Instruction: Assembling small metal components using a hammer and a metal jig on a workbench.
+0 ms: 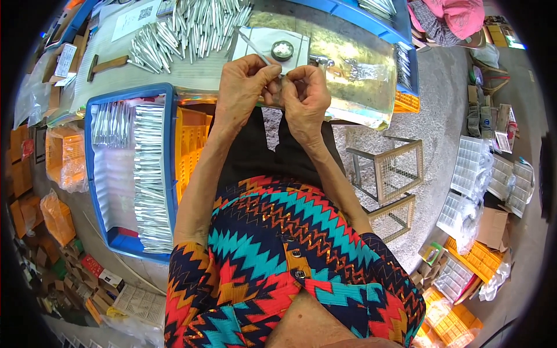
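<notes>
My left hand (243, 87) pinches a thin silvery tube (254, 49) that slants up and away from the fingers. My right hand (306, 95) is closed against the left, fingertips meeting at the tube's lower end; what it pinches is too small to make out. Both hands hover at the near edge of a worktable (360, 87) covered with shiny sheet. Just beyond them lies a small round dark dish (282, 50) with white bits on a white sheet. A heap of similar silvery tubes (185, 29) lies farther back.
A blue crate (169, 145) on my left holds rows of the silvery tubes. A wooden-handled hammer (107, 65) lies at the table's left. A wire-mesh stool frame (386, 174) stands on the right. Orange crates, white trays and boxes crowd the floor on both sides.
</notes>
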### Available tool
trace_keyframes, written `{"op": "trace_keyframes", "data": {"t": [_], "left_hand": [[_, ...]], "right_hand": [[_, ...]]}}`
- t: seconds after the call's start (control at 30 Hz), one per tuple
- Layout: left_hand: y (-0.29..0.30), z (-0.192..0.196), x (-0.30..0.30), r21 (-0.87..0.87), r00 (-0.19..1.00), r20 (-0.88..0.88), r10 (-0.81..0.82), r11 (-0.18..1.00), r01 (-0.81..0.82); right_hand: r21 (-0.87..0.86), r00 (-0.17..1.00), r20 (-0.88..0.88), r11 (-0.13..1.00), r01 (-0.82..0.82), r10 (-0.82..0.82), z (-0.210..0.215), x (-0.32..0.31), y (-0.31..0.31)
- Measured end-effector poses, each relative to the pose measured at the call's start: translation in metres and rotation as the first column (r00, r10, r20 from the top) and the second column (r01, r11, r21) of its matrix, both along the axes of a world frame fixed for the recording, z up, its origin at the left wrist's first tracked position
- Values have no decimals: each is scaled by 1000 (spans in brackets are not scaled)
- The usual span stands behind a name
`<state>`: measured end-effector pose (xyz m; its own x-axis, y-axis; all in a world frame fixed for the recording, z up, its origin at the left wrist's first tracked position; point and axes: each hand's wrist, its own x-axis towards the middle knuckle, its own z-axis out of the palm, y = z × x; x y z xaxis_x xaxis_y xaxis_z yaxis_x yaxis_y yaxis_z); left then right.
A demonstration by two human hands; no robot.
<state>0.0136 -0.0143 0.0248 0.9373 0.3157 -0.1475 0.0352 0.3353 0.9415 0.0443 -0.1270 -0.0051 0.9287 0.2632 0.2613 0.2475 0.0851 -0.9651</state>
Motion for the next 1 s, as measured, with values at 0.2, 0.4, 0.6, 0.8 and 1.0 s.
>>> {"op": "trace_keyframes", "data": {"t": [0.2, 0.4, 0.6, 0.8, 1.0], "left_hand": [[0, -5, 5, 85, 995, 69, 67, 994, -73], [2, -6, 14, 210, 988, 80, 134, 966, -148], [4, -7, 36, 330, 968, 188, 165, 918, -220], [13, -24, 60, 325, 971, 146, 188, 918, -226], [16, -31, 72, 352, 982, 111, 150, 919, -180]], "right_hand": [[122, 991, -132, 993, -10, 26, 10, 0, 6], [265, 954, -272, 963, -51, 126, 13, 8, 5], [290, 939, -312, 956, -52, 146, 20, 21, 8], [215, 957, -280, 976, -19, 80, 16, 30, -6], [205, 919, -383, 979, -11, 91, 7, 19, -44]]}}
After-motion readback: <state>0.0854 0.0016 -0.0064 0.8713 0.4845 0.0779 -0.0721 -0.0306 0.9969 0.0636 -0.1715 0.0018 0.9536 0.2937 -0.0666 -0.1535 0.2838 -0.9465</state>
